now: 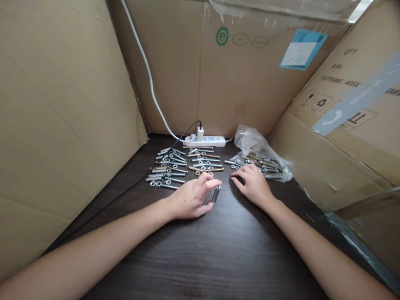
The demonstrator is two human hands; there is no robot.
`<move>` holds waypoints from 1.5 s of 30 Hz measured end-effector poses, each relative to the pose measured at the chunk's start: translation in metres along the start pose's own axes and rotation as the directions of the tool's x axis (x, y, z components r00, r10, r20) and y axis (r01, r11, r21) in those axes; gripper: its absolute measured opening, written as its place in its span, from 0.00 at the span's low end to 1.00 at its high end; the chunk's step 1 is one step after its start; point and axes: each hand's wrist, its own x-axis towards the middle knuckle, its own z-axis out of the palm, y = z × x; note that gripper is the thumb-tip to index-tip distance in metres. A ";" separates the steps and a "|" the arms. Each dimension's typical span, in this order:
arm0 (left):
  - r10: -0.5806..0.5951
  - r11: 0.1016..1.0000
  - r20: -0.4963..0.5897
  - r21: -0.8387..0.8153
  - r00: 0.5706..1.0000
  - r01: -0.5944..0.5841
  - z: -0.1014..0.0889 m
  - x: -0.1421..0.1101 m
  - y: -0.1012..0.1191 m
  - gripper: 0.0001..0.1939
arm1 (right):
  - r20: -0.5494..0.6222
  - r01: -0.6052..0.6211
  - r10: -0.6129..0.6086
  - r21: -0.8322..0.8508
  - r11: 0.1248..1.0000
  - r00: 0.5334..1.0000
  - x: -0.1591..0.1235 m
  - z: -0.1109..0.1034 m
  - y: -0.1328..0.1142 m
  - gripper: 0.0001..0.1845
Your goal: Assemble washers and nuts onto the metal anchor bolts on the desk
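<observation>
My left hand (197,196) is closed, holding a short, shiny metal sleeve (216,194) upright between thumb and fingers above the table. To its right, my right hand (253,186) rests low by the tabletop with thumb and fingertips drawn together; whatever is in them is too small to make out. Just beyond the right fingers lie a bolt (230,162) and small nuts or washers. Behind the left hand are rows of long bolts (206,160), sleeves (159,170), nuts (153,183) and washers, some silver, some brass-coloured.
A clear plastic bag (250,139) with more bolts (265,163) stands at the back right. Behind the rows sits a white power strip (215,141) with a plugged charger (200,133). A black cable (117,198) crosses the left side. Cardboard boxes (175,62) wall in the dark table (225,258).
</observation>
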 end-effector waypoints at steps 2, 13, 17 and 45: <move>0.006 1.000 -0.009 -0.006 1.000 -0.006 0.001 0.000 0.000 0.30 | 0.014 0.004 -0.004 -0.004 1.000 1.000 0.001 -0.001 0.000 0.10; 0.014 1.000 -0.009 -0.013 1.000 -0.014 0.001 0.000 -0.002 0.30 | 0.067 0.045 -0.038 -0.099 0.994 0.997 0.002 -0.007 -0.002 0.08; 0.023 1.000 0.000 -0.002 1.000 -0.023 0.001 0.000 -0.001 0.30 | 0.113 0.133 -0.118 -0.130 0.983 0.986 0.003 -0.014 0.000 0.10; -0.007 0.996 0.045 -0.090 0.999 0.011 -0.002 0.002 0.003 0.33 | -0.029 -0.117 0.175 0.630 0.768 0.984 -0.003 -0.029 -0.076 0.08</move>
